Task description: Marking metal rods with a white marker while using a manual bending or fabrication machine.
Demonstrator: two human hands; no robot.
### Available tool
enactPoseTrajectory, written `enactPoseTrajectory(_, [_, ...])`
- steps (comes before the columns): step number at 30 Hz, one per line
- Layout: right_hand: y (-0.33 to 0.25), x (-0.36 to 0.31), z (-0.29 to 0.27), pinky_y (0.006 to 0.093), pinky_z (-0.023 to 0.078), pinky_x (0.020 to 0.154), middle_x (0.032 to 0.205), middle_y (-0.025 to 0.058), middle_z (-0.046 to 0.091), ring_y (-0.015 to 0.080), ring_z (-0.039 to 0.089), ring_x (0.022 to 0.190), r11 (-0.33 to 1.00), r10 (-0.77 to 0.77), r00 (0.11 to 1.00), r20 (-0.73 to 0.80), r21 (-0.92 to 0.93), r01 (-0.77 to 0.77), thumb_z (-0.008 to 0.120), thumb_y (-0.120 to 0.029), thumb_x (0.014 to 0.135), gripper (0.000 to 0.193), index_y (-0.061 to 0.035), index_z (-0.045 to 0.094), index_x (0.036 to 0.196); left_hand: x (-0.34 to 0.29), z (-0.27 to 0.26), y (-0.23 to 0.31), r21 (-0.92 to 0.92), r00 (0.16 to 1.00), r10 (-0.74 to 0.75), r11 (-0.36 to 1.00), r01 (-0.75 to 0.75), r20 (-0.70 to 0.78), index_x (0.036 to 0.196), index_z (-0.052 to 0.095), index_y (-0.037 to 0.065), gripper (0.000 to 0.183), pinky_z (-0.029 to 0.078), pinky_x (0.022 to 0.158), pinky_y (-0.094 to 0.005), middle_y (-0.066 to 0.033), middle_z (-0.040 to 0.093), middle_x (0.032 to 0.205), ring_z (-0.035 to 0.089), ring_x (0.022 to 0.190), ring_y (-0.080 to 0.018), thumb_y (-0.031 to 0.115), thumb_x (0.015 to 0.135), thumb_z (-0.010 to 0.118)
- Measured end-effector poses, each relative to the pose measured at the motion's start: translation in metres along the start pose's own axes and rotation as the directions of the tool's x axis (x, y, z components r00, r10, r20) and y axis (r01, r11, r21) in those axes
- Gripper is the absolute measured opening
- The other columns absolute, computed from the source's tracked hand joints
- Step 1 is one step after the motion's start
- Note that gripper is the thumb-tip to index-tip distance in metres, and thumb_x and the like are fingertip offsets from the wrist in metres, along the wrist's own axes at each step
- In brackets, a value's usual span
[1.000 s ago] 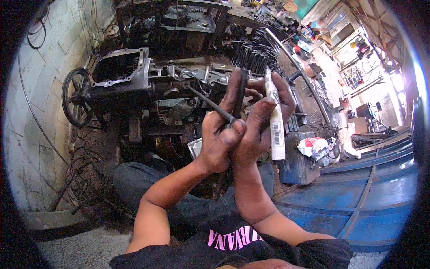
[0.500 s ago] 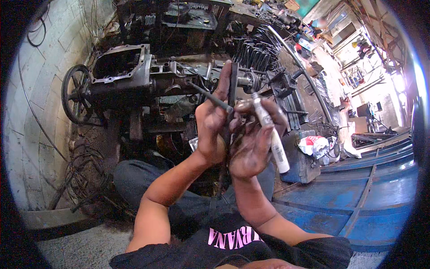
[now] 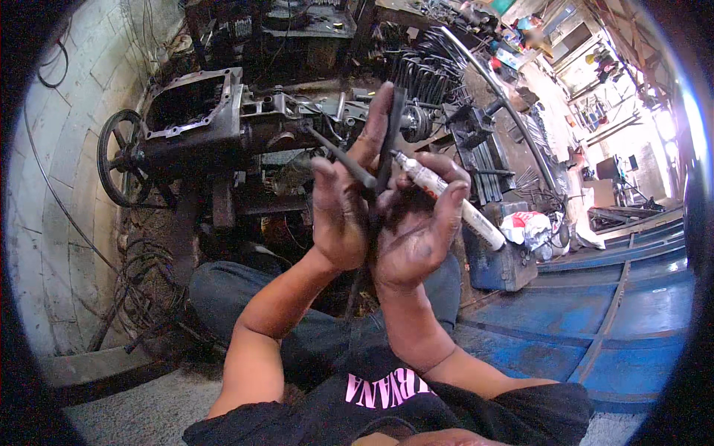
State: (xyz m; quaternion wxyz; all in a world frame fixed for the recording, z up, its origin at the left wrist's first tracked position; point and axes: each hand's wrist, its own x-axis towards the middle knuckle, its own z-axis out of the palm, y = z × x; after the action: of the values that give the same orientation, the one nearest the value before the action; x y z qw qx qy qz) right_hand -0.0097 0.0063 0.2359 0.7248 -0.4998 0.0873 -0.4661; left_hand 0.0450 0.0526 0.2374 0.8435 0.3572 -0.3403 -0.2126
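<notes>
A long, dark flat metal bar [image 3: 388, 149] stands roughly on edge in front of me, running down toward my lap. My left hand [image 3: 341, 215] grips it, the index finger stretched along its upper part and the thumb raised. A thin dark round rod [image 3: 338, 154] crosses beside that hand, its near end close to the bar; whether it is joined to the bar I cannot tell. In my right hand [image 3: 416, 230] is a white marker pen [image 3: 454, 195], held between thumb and fingers, its dark tip at the bar. Some right-hand fingers curl close against the bar.
Ahead stands a greasy machine with an open-topped housing [image 3: 190, 104] and a black spoked wheel [image 3: 123, 158]. Coiled cables [image 3: 145, 279] lie at left. A dark box [image 3: 502, 264] with a white-and-red bag [image 3: 526, 229] and blue metal panels [image 3: 550, 327] are at right.
The marker has swung from steep to slanted, and its tip has come to the bar. My left thumb has lifted away from the rod.
</notes>
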Motion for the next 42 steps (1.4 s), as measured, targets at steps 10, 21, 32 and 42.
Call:
enactPoseTrajectory(10, [0.007, 0.005, 0.006, 0.0280, 0.051, 0.056, 0.087, 0.0148, 0.059, 0.0174, 0.058, 0.070, 0.979, -0.203, 0.979, -0.030, -0.019, 0.203, 0.043, -0.026, 0.099, 0.028, 0.0012, 0.049, 0.101, 0.001, -0.003, -0.001, 0.062, 0.994, 0.041, 0.997, -0.035, -0.104, 0.151, 0.017, 0.007, 0.106, 0.035, 0.063, -0.0173, -0.0016, 0.036, 0.139, 0.042, 0.084, -0.0061, 0.085, 0.080, 0.019])
enactPoseTrajectory(21, [0.004, 0.007, 0.003, 0.0275, 0.049, 0.053, 0.084, 0.0119, 0.058, 0.0163, 0.057, 0.067, 0.948, -0.226, 0.967, -0.116, -0.256, 0.190, 0.042, -0.026, 0.099, 0.029, 0.0017, 0.052, 0.100, -0.003, -0.009, -0.006, -0.103, 1.000, -0.013, 0.995, 0.011, -0.022, 0.152, 0.017, 0.008, 0.099, 0.041, 0.066, -0.0210, -0.0050, 0.018, 0.158, 0.048, 0.073, -0.0095, 0.079, 0.084, 0.026])
enactPoseTrajectory(32, [0.006, 0.007, -0.001, 0.0304, 0.045, 0.078, 0.090, 0.0113, 0.059, 0.0165, 0.056, 0.081, 0.956, -0.204, 0.976, -0.070, -0.229, 0.183, 0.041, -0.025, 0.099, 0.028, 0.0008, 0.054, 0.099, -0.002, -0.005, -0.009, -0.057, 0.970, 0.194, 0.977, -0.204, -0.145, 0.148, 0.018, -0.004, 0.073, 0.045, 0.080, -0.0216, -0.0063, 0.060, 0.107, 0.053, 0.078, -0.0077, 0.007, 0.082, 0.048])
enactPoseTrajectory(42, [0.004, 0.010, -0.004, 0.0321, 0.042, 0.077, 0.092, 0.0121, 0.059, 0.0186, 0.054, 0.084, 0.859, -0.335, 0.941, 0.036, -0.399, 0.321, 0.039, -0.030, 0.099, 0.035, 0.0002, 0.056, 0.098, -0.001, 0.000, -0.016, -0.021, 0.919, 0.223, 0.970, -0.242, -0.326, 0.143, 0.031, -0.007, 0.068, 0.046, 0.084, -0.0253, -0.0094, 0.063, 0.109, 0.058, 0.089, -0.0104, 0.009, 0.081, 0.053])
